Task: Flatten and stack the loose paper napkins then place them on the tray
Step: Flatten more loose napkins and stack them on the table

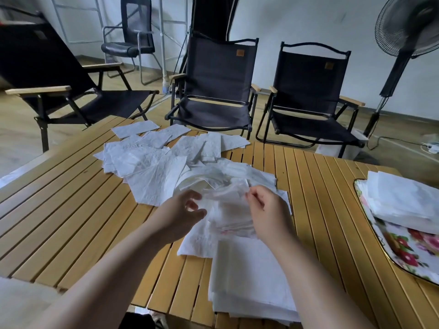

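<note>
On the slatted desk (320, 186), one wide heap of loose napkins (152, 162) sprawls across the far middle, too overlapped to count. Two flattened piles are done: a near stack (249, 276) at the front edge and a tray stack (401, 198) on the single floral tray (408, 255) at the right. The left hand (183, 210) and right hand (266, 207) hold one crumpled napkin (225, 198) just above the near stack, fingers curled and pinching its opposite edges; it is best drawn apart gently, without tearing, then smoothed squarely onto that stack.
</note>
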`<action>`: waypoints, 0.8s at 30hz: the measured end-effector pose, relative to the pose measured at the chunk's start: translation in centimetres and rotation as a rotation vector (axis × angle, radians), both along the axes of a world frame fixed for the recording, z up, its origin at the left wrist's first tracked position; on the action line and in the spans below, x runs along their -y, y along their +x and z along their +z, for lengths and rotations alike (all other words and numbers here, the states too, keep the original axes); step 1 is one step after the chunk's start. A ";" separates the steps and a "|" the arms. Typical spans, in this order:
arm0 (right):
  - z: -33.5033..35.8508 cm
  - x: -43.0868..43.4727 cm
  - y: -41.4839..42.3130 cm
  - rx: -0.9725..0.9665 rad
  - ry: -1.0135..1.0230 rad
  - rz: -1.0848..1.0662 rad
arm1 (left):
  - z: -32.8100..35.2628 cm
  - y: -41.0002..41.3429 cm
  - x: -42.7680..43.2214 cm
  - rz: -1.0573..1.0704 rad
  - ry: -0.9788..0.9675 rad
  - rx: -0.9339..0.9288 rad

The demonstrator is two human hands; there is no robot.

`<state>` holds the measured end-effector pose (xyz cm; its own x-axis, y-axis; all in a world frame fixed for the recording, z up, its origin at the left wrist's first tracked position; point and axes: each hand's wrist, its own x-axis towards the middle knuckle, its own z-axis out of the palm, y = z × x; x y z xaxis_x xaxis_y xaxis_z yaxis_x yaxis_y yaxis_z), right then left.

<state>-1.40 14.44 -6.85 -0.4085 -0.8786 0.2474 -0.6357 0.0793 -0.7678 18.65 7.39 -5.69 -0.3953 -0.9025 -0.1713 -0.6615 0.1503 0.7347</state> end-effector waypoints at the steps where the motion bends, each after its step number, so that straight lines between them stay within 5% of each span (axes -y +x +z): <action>1: 0.6 -0.3 -0.1 0.041 -0.040 0.019 | 0.1 -0.2 -0.1 0.012 0.003 -0.037; 7: 2.5 -2.3 -0.8 0.427 -0.161 0.061 | 2.2 -1.5 -1.5 -0.070 0.176 -0.425; 11: 3.2 -4.0 -1.3 0.575 -0.183 0.004 | 2.9 -2.0 -2.4 -0.153 0.283 -0.504; 19: 5.2 -7.1 -2.6 0.914 -0.131 0.254 | 2.2 -3.0 -3.7 -0.104 -0.111 -0.639; 24: 4.2 -6.3 -2.6 0.759 0.239 0.096 | 2.1 -2.9 -3.6 -0.163 -0.392 -0.607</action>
